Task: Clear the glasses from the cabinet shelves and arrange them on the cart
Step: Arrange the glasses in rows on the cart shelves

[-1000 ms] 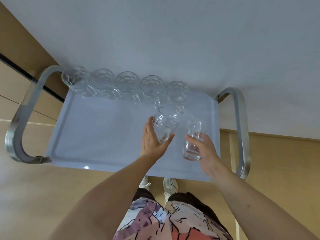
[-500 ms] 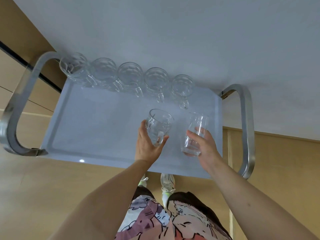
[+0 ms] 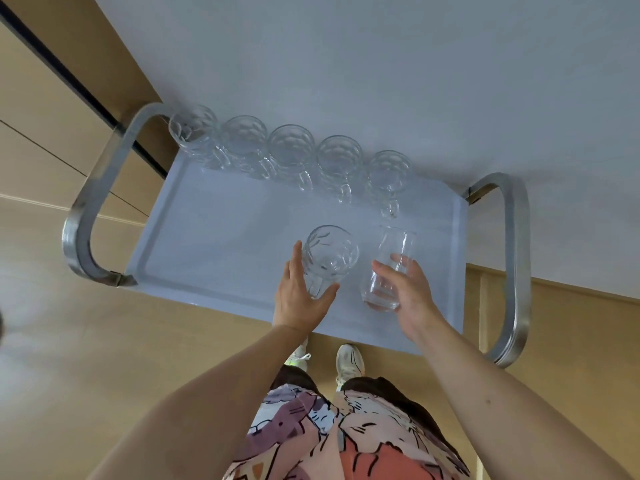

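Observation:
The cart's white tray (image 3: 214, 237) has a row of several dimpled glass mugs (image 3: 292, 152) along its far edge. In front of that row, at the right, my left hand (image 3: 299, 299) holds another dimpled mug (image 3: 329, 259) upright, thumb on its near side and fingers along its left side. Beside it, my right hand (image 3: 407, 294) grips a plain clear tumbler (image 3: 386, 268) that tilts slightly away from me, low over the tray. I cannot tell whether either glass touches the tray.
Curved metal handles stand at the cart's left end (image 3: 90, 206) and right end (image 3: 517, 271). A white wall (image 3: 381, 64) rises right behind the cart. A wooden floor (image 3: 86, 358) surrounds it, and my shoes (image 3: 349, 362) are just before the tray's near edge.
My left hand drew the mug back from the far row and brought it from tilted to upright. The right hand stayed beside it, holding the tumbler.

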The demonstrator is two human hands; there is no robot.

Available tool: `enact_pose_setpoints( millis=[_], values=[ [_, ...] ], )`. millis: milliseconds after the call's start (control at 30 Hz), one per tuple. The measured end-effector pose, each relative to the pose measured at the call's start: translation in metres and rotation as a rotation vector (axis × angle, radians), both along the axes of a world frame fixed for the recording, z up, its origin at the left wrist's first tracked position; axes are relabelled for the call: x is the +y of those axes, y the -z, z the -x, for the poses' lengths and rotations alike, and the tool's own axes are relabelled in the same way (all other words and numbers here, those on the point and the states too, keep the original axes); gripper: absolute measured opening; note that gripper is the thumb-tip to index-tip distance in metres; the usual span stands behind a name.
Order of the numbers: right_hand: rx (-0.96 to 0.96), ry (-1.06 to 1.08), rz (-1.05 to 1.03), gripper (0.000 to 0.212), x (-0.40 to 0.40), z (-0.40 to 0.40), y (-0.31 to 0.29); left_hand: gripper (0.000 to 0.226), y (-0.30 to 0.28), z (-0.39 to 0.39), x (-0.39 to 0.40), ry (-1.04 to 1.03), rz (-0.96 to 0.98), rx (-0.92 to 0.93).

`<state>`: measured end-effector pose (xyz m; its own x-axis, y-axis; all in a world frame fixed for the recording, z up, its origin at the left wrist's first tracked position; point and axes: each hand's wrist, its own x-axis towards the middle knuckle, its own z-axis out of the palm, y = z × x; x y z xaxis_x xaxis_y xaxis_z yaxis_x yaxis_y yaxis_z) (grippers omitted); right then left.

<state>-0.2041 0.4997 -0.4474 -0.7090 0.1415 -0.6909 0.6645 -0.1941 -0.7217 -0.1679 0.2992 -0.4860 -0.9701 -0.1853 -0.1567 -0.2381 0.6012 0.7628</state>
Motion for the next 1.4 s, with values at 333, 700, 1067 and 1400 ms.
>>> enact_pose_setpoints(
  millis=[333,700,1067,1400],
  values=[
    [0.028,-0.029,0.047,0.066,-0.007,0.008,-0.006,0.13,-0.026,0.011,-0.013,0.116,0.074,-0.085],
    [0.059,0.024,0.014,0.078,0.029,0.004,-0.026,0.094,-0.095,0.096,0.025,0.45,0.347,-0.055],
    [0.027,0.223,0.05,0.086,0.065,-0.013,-0.033,0.084,-0.157,0.207,0.147,0.598,0.316,0.111],
    [-0.007,0.262,0.123,0.091,0.077,-0.013,-0.037,0.074,-0.106,0.236,0.194,0.745,0.529,-0.016]
  ],
)
